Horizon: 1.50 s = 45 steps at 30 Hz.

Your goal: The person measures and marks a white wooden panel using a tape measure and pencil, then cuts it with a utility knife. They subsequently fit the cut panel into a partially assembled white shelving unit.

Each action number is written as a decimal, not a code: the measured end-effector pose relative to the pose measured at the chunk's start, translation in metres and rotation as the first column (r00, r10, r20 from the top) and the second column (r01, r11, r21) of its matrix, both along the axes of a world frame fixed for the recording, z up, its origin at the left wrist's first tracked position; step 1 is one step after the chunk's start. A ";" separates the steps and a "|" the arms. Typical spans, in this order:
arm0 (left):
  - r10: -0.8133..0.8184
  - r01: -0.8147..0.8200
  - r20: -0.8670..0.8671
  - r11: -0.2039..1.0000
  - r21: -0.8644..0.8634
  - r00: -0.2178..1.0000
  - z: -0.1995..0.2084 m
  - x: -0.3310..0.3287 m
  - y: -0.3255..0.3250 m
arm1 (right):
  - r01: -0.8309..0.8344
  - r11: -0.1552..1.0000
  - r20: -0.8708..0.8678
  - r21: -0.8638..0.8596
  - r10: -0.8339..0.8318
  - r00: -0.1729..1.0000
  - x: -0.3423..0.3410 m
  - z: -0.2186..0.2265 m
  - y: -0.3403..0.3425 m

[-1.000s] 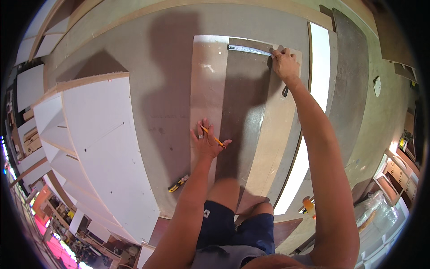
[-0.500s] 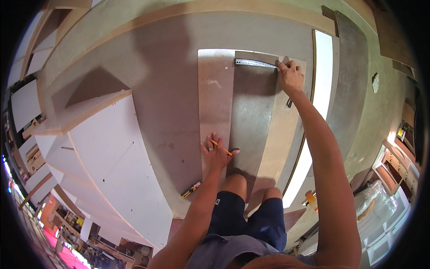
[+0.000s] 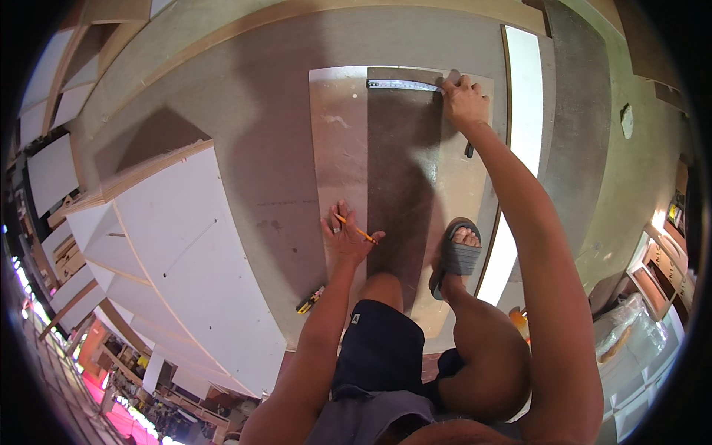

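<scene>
My left hand point(image 3: 345, 236) rests on the left pale wooden strip point(image 3: 337, 141), fingers spread, with an orange pencil point(image 3: 356, 228) held across it between fingers and thumb. At the far end, my right hand point(image 3: 466, 102) grips a measuring tape, whose silvery blade point(image 3: 404, 85) spans the darker gap from the left strip toward the right strip point(image 3: 456, 167). Its case, if any, is hidden in the hand. A small black piece point(image 3: 469, 150) shows below my right wrist. My foot in a grey sandal point(image 3: 457, 256) stands on the right strip.
A yellow-and-black cutter point(image 3: 311, 300) lies left of my left forearm. White panel boxes point(image 3: 193, 259) stand at the left. A long white strip point(image 3: 525, 96) runs along the right, beside a dark board point(image 3: 582, 133). A wrapped bundle point(image 3: 627, 330) sits at the lower right.
My right leg has swung forward and its sandalled foot now stands on the right strip. The view has shifted slightly; both hands keep their places on the strips, and the tape blade looks straighter.
</scene>
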<state>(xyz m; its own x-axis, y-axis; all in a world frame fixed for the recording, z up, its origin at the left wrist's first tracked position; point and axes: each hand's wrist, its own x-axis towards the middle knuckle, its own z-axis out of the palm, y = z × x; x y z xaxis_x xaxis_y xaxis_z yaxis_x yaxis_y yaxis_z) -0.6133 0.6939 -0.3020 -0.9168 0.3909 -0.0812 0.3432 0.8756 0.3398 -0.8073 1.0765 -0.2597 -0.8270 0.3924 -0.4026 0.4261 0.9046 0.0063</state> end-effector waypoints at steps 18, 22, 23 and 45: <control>-0.142 -0.124 0.278 0.648 0.752 0.950 0.022 -0.272 0.174 | -0.041 0.999 -0.077 -0.032 0.039 0.996 0.010 -0.006 0.004; -0.079 -0.166 0.302 0.692 0.703 0.950 0.007 -0.269 0.180 | -0.041 0.998 -0.096 -0.036 0.038 0.995 0.010 -0.006 0.004; -0.078 -0.139 0.259 0.679 0.721 0.963 0.003 -0.269 0.180 | -0.041 0.998 -0.088 -0.037 0.038 0.995 0.010 -0.006 0.004; 0.225 -0.144 -0.007 0.647 0.749 0.974 -0.013 -0.259 0.155 | -0.048 0.999 -0.100 -0.012 0.047 0.994 0.012 -0.010 0.003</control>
<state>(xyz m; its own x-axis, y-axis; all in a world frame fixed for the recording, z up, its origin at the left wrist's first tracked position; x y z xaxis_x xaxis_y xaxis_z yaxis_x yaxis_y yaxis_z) -0.8727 0.8486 -0.3148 -0.9636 0.1058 0.2454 0.2672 0.3963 0.8784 -0.7950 1.0796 -0.2702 -0.8808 0.3463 -0.3229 0.3804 0.9236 -0.0472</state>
